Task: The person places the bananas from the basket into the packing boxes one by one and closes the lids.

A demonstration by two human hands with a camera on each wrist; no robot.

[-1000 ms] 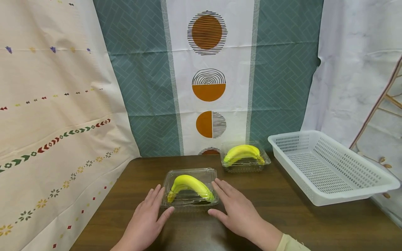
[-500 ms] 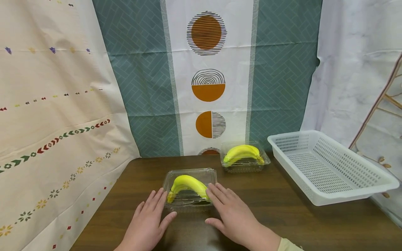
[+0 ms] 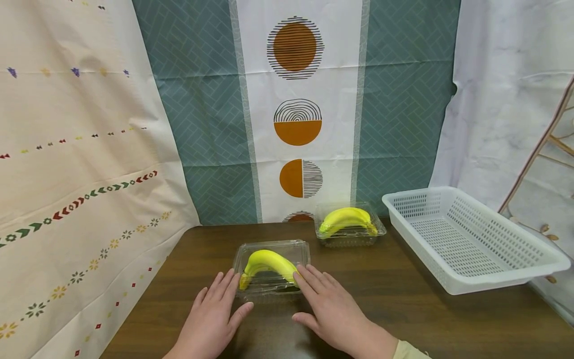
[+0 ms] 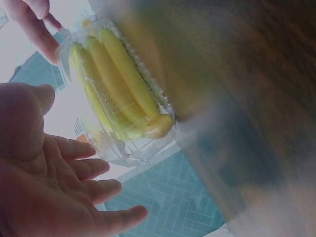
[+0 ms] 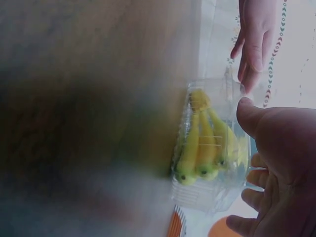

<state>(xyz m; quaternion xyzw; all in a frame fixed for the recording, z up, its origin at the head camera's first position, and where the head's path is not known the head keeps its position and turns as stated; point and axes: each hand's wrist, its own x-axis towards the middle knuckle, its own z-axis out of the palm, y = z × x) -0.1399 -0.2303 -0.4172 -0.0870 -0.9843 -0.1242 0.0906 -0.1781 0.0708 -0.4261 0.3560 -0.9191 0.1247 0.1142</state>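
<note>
A clear plastic clamshell box (image 3: 293,245) with its lid down holds a bunch of bananas (image 3: 266,258) on the brown table. My left hand (image 3: 212,315) is at the front left corner of the box, fingers straight and fingertips at the lid's edge. At the front right corner, my right hand (image 3: 334,310) has its straight fingers over the lid, covering one end of the bananas. Both thumbs stick out in front of the box. The left wrist view shows several bananas (image 4: 118,74) through the plastic; in the right wrist view their joined stem end (image 5: 199,100) points toward the left hand.
A second clear box (image 3: 350,241) with bananas (image 3: 347,219) stands at the back of the table (image 3: 430,319). To its right sits a white perforated basket (image 3: 468,284). Patterned cloths (image 3: 206,124) hang behind and beside the table.
My right hand has moved left, from the box's side onto its front right corner. The left hand has shifted slightly right, toward the box. Over the last half second both hands stay nearly still.
</note>
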